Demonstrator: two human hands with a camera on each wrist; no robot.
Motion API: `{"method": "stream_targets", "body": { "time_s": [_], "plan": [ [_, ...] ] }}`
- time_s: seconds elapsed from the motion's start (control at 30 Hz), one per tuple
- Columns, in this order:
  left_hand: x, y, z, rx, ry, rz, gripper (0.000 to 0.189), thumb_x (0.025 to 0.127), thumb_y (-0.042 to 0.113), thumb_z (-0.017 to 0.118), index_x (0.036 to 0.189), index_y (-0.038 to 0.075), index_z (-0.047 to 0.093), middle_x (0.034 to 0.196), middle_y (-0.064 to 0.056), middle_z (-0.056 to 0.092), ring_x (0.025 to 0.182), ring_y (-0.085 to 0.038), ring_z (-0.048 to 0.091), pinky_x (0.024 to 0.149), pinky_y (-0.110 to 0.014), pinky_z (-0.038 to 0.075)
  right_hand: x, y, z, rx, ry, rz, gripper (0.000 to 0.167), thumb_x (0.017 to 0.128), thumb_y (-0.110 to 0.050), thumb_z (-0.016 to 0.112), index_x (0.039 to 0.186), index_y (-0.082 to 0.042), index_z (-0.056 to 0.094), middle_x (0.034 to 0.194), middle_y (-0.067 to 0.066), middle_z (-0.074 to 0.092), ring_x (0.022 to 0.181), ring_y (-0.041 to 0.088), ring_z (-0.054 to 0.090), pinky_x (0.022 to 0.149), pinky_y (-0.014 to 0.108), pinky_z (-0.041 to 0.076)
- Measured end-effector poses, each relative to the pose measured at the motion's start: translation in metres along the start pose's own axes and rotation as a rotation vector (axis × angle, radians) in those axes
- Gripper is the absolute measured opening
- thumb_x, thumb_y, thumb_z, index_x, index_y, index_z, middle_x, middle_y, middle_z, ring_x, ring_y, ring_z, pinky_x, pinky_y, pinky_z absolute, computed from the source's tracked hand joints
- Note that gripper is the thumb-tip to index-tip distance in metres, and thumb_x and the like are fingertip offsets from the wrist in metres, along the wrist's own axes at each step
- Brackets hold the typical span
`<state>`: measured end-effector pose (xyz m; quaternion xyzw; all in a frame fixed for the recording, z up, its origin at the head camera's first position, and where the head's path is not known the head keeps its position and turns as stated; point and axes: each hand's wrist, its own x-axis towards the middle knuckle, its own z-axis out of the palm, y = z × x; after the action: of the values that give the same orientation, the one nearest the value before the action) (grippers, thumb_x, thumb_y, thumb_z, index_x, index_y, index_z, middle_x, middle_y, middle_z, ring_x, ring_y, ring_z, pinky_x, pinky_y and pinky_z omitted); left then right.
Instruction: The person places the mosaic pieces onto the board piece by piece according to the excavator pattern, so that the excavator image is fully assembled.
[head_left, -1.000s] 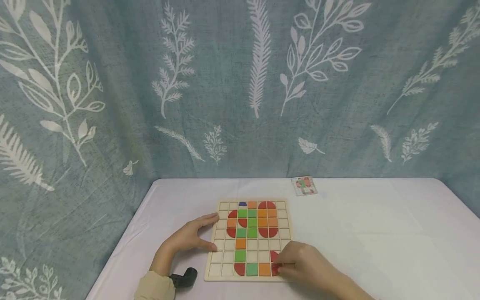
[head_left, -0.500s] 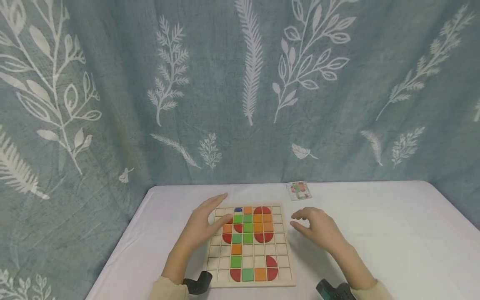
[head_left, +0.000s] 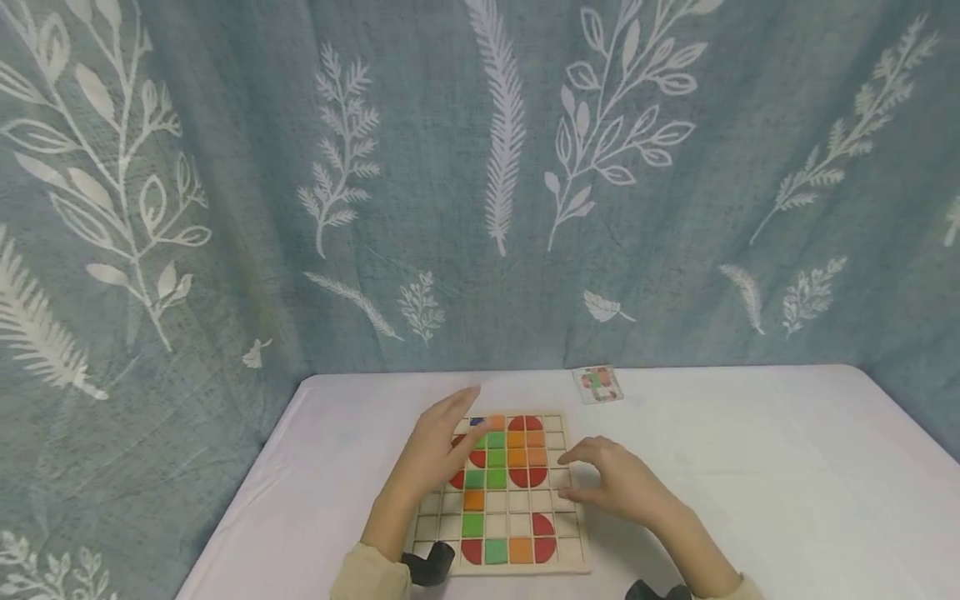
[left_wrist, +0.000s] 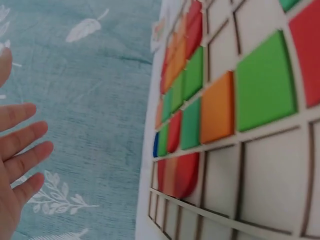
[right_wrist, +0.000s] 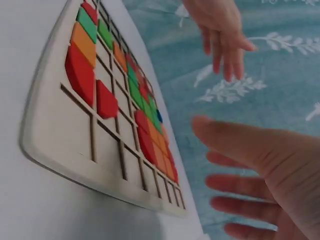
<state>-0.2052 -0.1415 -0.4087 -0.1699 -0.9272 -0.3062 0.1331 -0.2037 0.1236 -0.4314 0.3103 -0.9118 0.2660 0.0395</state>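
A wooden grid board (head_left: 495,502) lies on the table, several of its cells filled with coloured tiles. Squares in green, orange and teal sit among red rounded tiles (head_left: 544,549). Over the board's upper left my left hand (head_left: 438,442) hovers with fingers extended, hiding some tiles there and holding nothing. My right hand (head_left: 618,483) is above the board's right edge, fingers loosely bent and thumb apart, also holding nothing. In the right wrist view both hands appear raised off the board, and the red tiles (right_wrist: 80,75) lie seated in its cells.
A small printed card (head_left: 597,384) with a coloured pattern lies at the back of the white-covered table (head_left: 720,467). Behind the table hangs a blue-green curtain (head_left: 450,208) with white leaf prints. A black device is strapped at each wrist.
My right hand has let go of a red tile at the lower right and risen, then drifted left over the board's edge. My left hand has lifted and moved right over the board.
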Motion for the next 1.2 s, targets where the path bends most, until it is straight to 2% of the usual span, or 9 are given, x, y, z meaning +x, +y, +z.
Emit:
{"method": "stream_targets", "body": {
  "time_s": [0.1,0.2,0.3,0.37,0.47,0.6,0.83,0.97,1.2],
  "plan": [
    [-0.001,-0.002,0.006,0.103,-0.024,-0.006,0.064,0.090,0.044,0.055,0.141,0.010,0.039,0.143,-0.012,0.041,0.131,-0.033,0.037,0.108,-0.052,0.029,0.000,0.001,-0.004,-0.109,0.137,0.044,0.033,0.076,-0.030,0.075,0.101,-0.009,0.068,0.102,0.003,0.066,0.099,0.023,0.061,0.083,0.040,0.052],
    [0.000,0.000,0.011,0.223,-0.039,0.004,0.066,0.089,0.048,0.052,0.141,0.008,0.038,0.143,-0.013,0.040,0.131,-0.033,0.037,0.109,-0.052,0.026,0.004,0.005,-0.011,-0.223,0.266,0.045,0.035,0.075,-0.031,0.076,0.100,-0.007,0.068,0.102,0.009,0.066,0.098,0.027,0.061,0.081,0.043,0.053],
    [0.003,0.004,0.014,0.319,-0.055,0.021,0.070,0.089,0.052,0.048,0.142,0.008,0.036,0.144,-0.015,0.038,0.133,-0.034,0.033,0.110,-0.052,0.022,0.006,0.009,-0.019,-0.312,0.325,0.052,0.044,0.077,-0.037,0.073,0.106,-0.005,0.066,0.110,0.015,0.064,0.105,0.034,0.057,0.086,0.048,0.048],
    [0.005,0.008,0.015,0.334,-0.063,0.023,0.073,0.088,0.055,0.048,0.143,0.008,0.035,0.146,-0.014,0.034,0.135,-0.034,0.028,0.111,-0.054,0.017,0.006,0.010,-0.022,-0.336,0.305,0.087,0.055,0.079,-0.045,0.068,0.116,-0.004,0.062,0.121,0.019,0.058,0.116,0.039,0.049,0.095,0.055,0.041],
    [0.006,0.012,0.017,0.348,-0.074,0.001,0.081,0.084,0.061,0.049,0.145,0.010,0.030,0.150,-0.013,0.028,0.139,-0.033,0.020,0.112,-0.055,0.011,0.003,0.010,-0.024,-0.328,0.222,0.166,0.071,0.081,-0.057,0.058,0.133,-0.008,0.050,0.140,0.021,0.041,0.131,0.045,0.028,0.105,0.062,0.022],
    [0.005,0.013,0.020,0.364,-0.070,-0.036,0.093,0.077,0.068,0.052,0.147,0.013,0.024,0.152,-0.012,0.022,0.140,-0.034,0.013,0.111,-0.058,0.006,-0.002,0.009,-0.025,-0.314,0.160,0.228,0.080,0.080,-0.065,0.052,0.142,-0.018,0.037,0.150,0.018,0.025,0.137,0.047,0.008,0.107,0.065,0.006],
    [-0.001,0.011,0.022,0.382,-0.059,-0.086,0.103,0.071,0.078,0.048,0.149,0.022,0.013,0.156,-0.007,0.009,0.142,-0.031,0.002,0.109,-0.062,-0.006,-0.005,0.009,-0.023,-0.316,0.148,0.255,0.087,0.077,-0.070,0.050,0.146,-0.022,0.029,0.153,0.016,0.017,0.138,0.047,-0.001,0.106,0.066,0.001],
    [-0.003,0.012,0.023,0.402,-0.067,-0.097,0.101,0.071,0.080,0.045,0.149,0.025,0.010,0.156,-0.005,0.007,0.142,-0.031,-0.002,0.108,-0.063,-0.008,-0.007,0.008,-0.021,-0.297,0.148,0.269,0.089,0.075,-0.071,0.051,0.146,-0.023,0.028,0.153,0.015,0.016,0.137,0.047,-0.003,0.105,0.068,-0.002],
    [-0.005,0.013,0.024,0.418,-0.062,-0.110,0.099,0.070,0.081,0.044,0.149,0.030,0.013,0.156,-0.001,0.005,0.141,-0.034,-0.007,0.107,-0.063,-0.008,-0.009,0.006,-0.023,-0.307,0.148,0.288,0.090,0.074,-0.073,0.051,0.146,-0.023,0.029,0.152,0.015,0.020,0.137,0.048,-0.002,0.103,0.070,-0.004]
  ]
}}
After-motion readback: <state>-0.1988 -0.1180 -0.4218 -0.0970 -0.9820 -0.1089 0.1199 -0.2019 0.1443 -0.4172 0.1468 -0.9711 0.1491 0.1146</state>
